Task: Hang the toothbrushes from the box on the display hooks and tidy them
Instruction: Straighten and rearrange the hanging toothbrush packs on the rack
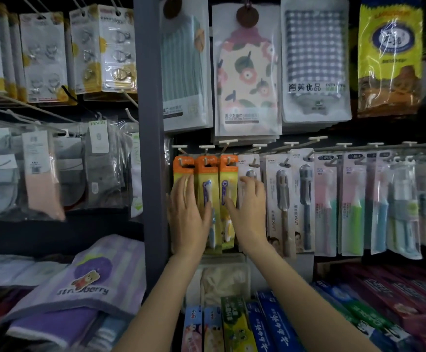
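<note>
Dim shop display wall with a grey upright post (151,123) and white peg hooks (257,146). Left of post: glossy blister cards, bagged socks, folded purple towel (85,278). Right of post: three flat orange-and-yellow toothbrush packs (208,171) hanging side by side on hooks. Left hand (188,217) released, straight fingers pressed flat on leftmost pack. Right hand (248,212) released, fingers spread against white toothbrush pack (249,165) just beside. Further right: clear, slim pastel toothbrush packs (354,204).

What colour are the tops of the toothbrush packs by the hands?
Orange tops, with yellow below; it shows best in the head view.
</note>
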Available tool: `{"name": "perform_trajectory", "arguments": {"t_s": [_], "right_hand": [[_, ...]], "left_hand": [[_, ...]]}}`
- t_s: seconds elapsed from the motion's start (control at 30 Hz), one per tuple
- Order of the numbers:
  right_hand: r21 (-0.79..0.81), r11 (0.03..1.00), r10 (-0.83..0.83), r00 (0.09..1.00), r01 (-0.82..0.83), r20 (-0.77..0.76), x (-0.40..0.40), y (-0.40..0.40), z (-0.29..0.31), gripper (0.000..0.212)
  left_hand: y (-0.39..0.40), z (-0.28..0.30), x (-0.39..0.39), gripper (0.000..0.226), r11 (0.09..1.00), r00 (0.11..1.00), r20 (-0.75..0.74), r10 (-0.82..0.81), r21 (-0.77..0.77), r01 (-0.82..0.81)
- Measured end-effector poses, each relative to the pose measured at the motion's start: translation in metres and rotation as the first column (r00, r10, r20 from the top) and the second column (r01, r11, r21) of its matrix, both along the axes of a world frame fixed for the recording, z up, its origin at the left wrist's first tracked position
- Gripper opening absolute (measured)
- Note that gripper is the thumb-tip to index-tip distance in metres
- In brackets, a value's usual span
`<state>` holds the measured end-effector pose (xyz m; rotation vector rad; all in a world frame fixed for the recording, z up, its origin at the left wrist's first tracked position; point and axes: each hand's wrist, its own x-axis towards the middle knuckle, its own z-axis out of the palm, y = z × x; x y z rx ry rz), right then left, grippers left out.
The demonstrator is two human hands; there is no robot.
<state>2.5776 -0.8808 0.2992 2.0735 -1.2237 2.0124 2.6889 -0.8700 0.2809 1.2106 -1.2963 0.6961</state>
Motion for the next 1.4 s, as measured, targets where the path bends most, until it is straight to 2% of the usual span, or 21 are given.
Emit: {"name": "perform_trajectory", "arguments": {"t_s": [0.13, 0.3, 0.43, 0.6, 0.9, 1.07, 1.17, 1.23, 1.33, 1.4], "right_hand": [[0.180, 0.983, 0.022, 1.000, -0.023, 0.005, 0.002, 0.000, -0.041, 0.057], [0.273, 0.959, 0.052, 0.992, -0.081, 0.112, 0.005, -0.005, -0.057, 0.060], [0.336, 0.934, 0.061, 0.981, -0.121, 0.184, 0.008, -0.007, -0.054, 0.053], [0.383, 0.893, 0.108, 0.938, -0.237, 0.328, 0.008, -0.006, -0.048, 0.037], [0.423, 0.820, 0.212, 0.891, -0.385, 0.401, 0.008, 0.002, -0.066, 0.041], [0.476, 0.805, 0.206, 0.920, -0.352, 0.332, -0.002, 0.002, -0.075, 0.037], [0.506, 0.841, 0.134, 0.980, -0.191, 0.147, -0.010, 0.001, -0.082, 0.033], [0.432, 0.897, 0.069, 0.995, -0.096, 0.077, -0.019, 0.003, -0.084, 0.031], [0.300, 0.954, -0.003, 0.996, -0.024, 0.088, -0.035, 0.006, -0.076, 0.029], [0.268, 0.963, -0.035, 0.994, 0.005, 0.105, -0.040, 0.004, -0.068, 0.030]], "left_hand": [[0.015, -0.019, -0.005, 0.074, 0.989, 0.960, -0.255, -0.120, 0.056, 0.138], [0.019, -0.034, -0.007, 0.085, 0.926, 0.831, -0.505, -0.234, 0.143, 0.348], [0.021, -0.034, -0.007, 0.080, 0.925, 0.866, -0.460, -0.198, 0.204, 0.320], [0.019, -0.035, -0.006, 0.080, 0.925, 0.862, -0.470, -0.187, 0.210, 0.316], [0.021, -0.042, -0.005, 0.072, 0.936, 0.884, -0.449, -0.131, 0.237, 0.259], [0.026, -0.050, -0.007, 0.069, 0.944, 0.910, -0.407, -0.082, 0.260, 0.202], [0.024, -0.055, -0.008, 0.068, 0.961, 0.912, -0.405, -0.070, 0.218, 0.171], [0.021, -0.055, -0.008, 0.064, 0.976, 0.927, -0.364, -0.093, 0.152, 0.158], [0.020, -0.050, -0.016, 0.053, 0.993, 0.978, -0.201, -0.055, 0.095, 0.075], [0.021, -0.047, -0.031, 0.050, 0.995, 0.998, -0.055, -0.018, 0.099, 0.023]]}}
